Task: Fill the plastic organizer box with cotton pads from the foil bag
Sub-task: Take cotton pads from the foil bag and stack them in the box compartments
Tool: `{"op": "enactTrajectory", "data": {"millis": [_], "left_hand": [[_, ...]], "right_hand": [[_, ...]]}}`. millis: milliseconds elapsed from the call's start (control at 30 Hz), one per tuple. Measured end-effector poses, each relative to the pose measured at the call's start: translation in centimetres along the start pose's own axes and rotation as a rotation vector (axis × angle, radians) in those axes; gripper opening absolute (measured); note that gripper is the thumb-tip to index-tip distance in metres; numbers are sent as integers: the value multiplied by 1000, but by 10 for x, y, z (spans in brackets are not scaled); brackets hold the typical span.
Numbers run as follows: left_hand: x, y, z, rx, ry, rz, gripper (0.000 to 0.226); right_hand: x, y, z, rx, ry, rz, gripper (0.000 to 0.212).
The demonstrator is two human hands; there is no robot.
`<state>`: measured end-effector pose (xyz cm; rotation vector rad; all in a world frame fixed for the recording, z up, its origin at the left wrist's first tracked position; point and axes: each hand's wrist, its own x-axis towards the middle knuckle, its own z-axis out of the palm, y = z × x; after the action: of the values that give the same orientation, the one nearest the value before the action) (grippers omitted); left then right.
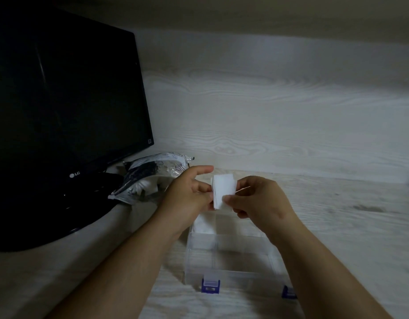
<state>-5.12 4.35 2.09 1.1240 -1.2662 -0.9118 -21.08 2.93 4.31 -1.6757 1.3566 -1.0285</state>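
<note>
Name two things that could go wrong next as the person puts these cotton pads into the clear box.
1. The left hand and right hand only pinch the cotton pads by their edges above the organizer box; the stack might fan apart and scatter.
2. The box's clear dividers are faint in this dim light, so pads could snag across one.

Dim light, pale wood-grain desk (337,215), matching wood-grain back panel (268,100), black LG monitor (65,100) at left
</note>
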Motion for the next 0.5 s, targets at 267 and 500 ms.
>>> {"op": "enactTrajectory", "data": {"millis": [267,500], "left_hand": [[-2,2,2,162,57,98,23],[1,-12,4,486,61,116,18]], "right_hand": [[-1,-3,-6,42,-30,2,25],[2,-1,-13,-33,-89,69,11]]}}
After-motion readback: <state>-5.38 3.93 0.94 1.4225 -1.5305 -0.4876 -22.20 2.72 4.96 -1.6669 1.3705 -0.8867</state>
